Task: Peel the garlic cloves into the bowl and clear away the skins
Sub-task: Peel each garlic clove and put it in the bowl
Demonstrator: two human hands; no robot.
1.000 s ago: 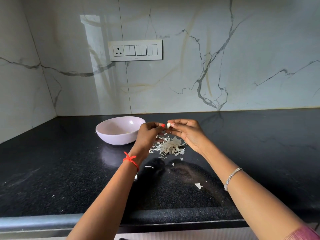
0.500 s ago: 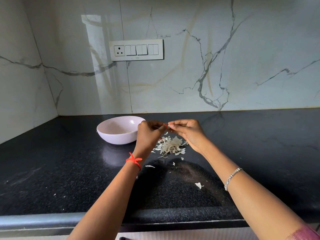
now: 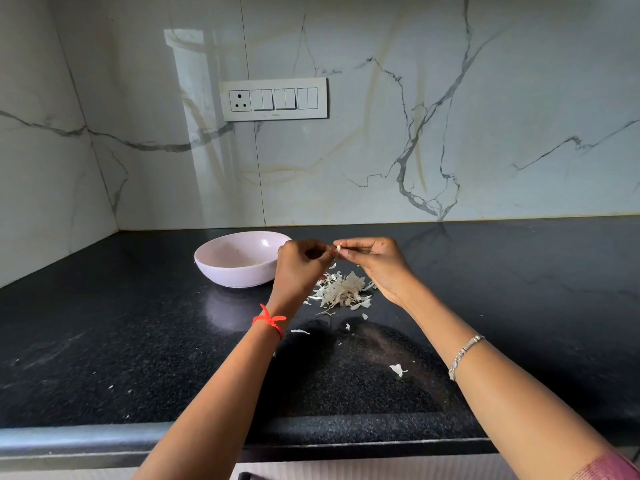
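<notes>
The clove (image 3: 338, 250) has turned back into view as my left hand (image 3: 299, 268) and right hand (image 3: 375, 263) pinch it above the skins (image 3: 343, 291), beside the bowl (image 3: 239, 277) toward the counter (image 3: 138, 341) back edge; it looks light and slick, so I'd grip its ends.

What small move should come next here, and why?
Probably pull the skin off the garlic clove: the left hand and right hand pinch it above the pile of skins, beside the bowl, so peeling seems unfinished.

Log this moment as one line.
step: peeling | left hand: pinches garlic clove | right hand: pinches garlic clove | skins: piled on counter beside bowl
</notes>
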